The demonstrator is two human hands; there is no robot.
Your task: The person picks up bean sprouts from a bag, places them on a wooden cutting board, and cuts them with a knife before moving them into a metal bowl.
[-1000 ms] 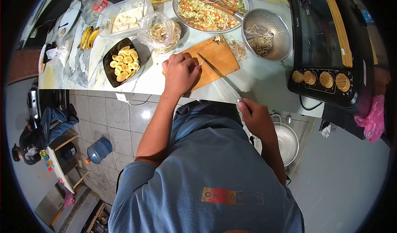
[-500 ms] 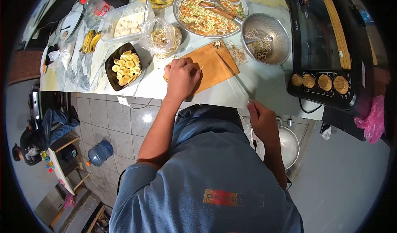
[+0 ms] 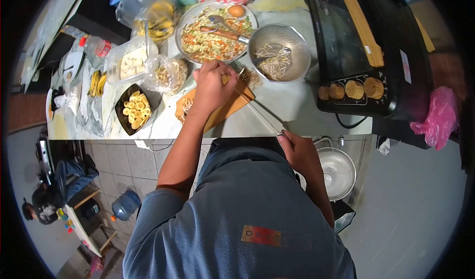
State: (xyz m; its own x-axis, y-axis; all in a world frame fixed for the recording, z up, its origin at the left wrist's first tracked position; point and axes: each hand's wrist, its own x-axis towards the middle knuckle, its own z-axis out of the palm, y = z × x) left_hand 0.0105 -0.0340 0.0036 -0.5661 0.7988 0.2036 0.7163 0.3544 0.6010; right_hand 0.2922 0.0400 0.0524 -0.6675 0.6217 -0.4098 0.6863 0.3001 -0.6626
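My left hand (image 3: 213, 87) is over the wooden cutting board (image 3: 228, 109), fingers pinched together near its far edge. A small pale tip shows at the fingertips, too small to name. In my right hand (image 3: 300, 152), at the counter's front edge, is a knife (image 3: 265, 118); its blade slants across the board's right side towards the left fingers. Pale bean sprouts (image 3: 187, 105) lie on the board's left end. Thin scraps (image 3: 254, 79) are heaped beyond its far right corner. More sprouts (image 3: 273, 67) sit in a metal bowl (image 3: 301, 46).
Left of the board stand a plastic bag of sprouts (image 3: 167, 76), a dark dish of banana slices (image 3: 137, 109) and a clear tub (image 3: 116, 63). Behind is a tray of chopped vegetables (image 3: 198, 41) with an egg (image 3: 236, 11). A black oven (image 3: 396, 86) stands right. Another person (image 3: 47, 202) sits far left.
My left hand has moved from the board's left part to its far edge, uncovering sprouts there. The knife stays in my right hand. The camera view has shifted.
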